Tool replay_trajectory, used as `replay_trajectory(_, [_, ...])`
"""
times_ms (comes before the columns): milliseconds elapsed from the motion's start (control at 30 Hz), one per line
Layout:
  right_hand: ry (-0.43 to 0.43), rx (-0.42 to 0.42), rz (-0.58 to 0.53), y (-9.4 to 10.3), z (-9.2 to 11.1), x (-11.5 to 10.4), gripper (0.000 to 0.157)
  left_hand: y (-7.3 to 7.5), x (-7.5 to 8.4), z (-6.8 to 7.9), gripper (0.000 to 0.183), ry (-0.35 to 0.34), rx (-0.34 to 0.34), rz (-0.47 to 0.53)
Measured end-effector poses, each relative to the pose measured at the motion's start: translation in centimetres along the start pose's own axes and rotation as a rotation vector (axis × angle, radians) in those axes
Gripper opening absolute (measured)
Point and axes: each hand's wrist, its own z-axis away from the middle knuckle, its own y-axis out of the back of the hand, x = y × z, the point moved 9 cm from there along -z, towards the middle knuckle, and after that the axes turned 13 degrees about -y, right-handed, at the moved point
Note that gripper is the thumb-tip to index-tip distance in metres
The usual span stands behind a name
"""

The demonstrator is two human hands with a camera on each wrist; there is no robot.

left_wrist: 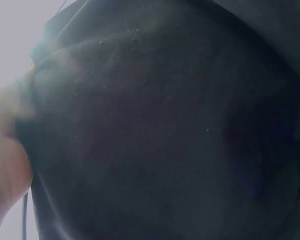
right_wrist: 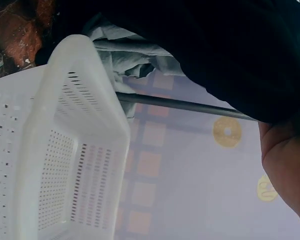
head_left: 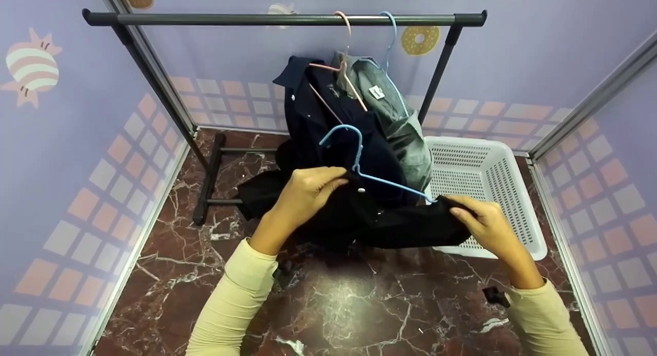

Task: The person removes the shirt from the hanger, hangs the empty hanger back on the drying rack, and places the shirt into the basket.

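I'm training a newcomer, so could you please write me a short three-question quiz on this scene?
1. How many hangers hang from the rail?
2. True or false: the right hand grips the basket.
3. What colour is the hanger off the rail? A) pink B) blue C) white

Key:
1. Two, one pink and one blue.
2. False; it and the left hand grip the black shirt.
3. B.
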Motion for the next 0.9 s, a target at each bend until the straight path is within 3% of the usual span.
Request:
replay_trajectory(367, [-0.138, -0.047, -0.133, -0.8, 0.6, 2.4, 0.035, 1.1, -0.2, 0.1, 0.012, -0.014, 0.001, -0.005])
replay_trajectory(700, [-0.179, -0.094, -0.233, -2.8, 1.2, 4.5, 0.029, 1.6, -0.4, 0.1, 0.013, -0.019, -0.004, -0.016])
replay_trajectory(900, [-0.176, -0.172, -0.195, -4.4, 1.5, 4.8, 0.031, 1.8, -0.5, 0.0, 0.013, -0.011, 0.012, -0.008])
